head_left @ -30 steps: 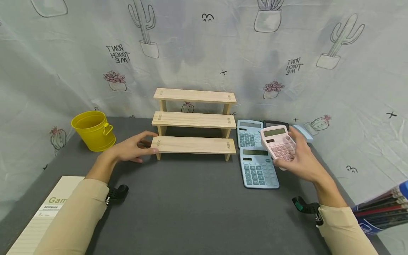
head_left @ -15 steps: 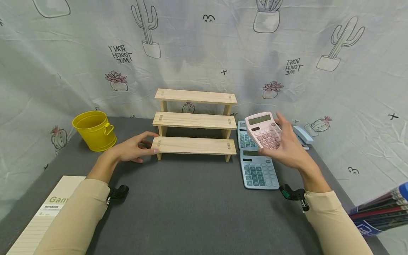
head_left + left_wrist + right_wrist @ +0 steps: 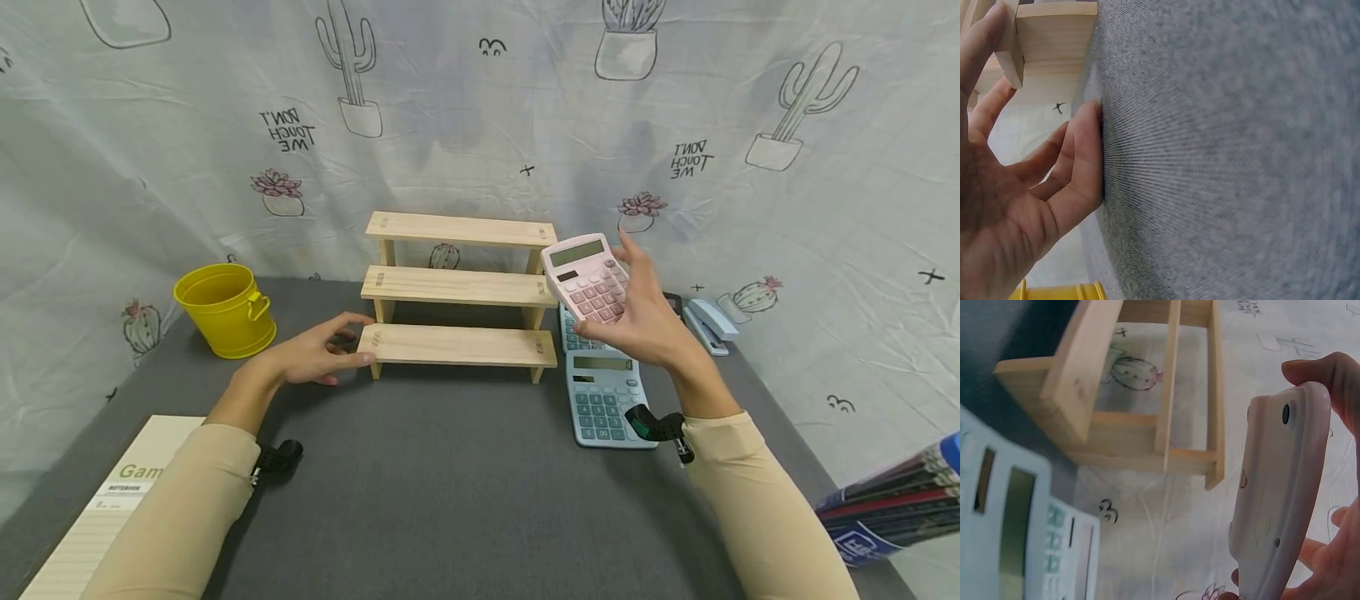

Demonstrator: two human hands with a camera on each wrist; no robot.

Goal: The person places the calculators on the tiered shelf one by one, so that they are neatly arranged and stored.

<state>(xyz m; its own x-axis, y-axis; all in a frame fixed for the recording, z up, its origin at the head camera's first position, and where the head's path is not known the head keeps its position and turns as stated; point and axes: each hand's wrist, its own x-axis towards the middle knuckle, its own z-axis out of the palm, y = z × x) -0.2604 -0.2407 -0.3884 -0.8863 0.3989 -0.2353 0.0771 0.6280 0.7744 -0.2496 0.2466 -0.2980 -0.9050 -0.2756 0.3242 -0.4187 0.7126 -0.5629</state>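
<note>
My right hand grips a pink calculator by its right side, raised close to the right end of a three-tier wooden shelf. In the right wrist view the calculator shows its back, with the shelf beyond. My left hand holds the left end of the shelf's lowest board, thumb at the front corner and index finger at the rear. Seen from the left wrist, the left hand's other fingers are bent beside the grey tabletop. Two blue calculators, the nearer one in plain sight, lie right of the shelf.
A yellow bucket stands at the back left, and a notebook lies front left. A light blue stapler sits far right, with a black object partly hidden behind my hand. A container of pencils is at the right edge.
My right hand has carried the pink calculator left and up, from over the blue calculators to the shelf's right end. The left hand has stayed at the lowest board.
</note>
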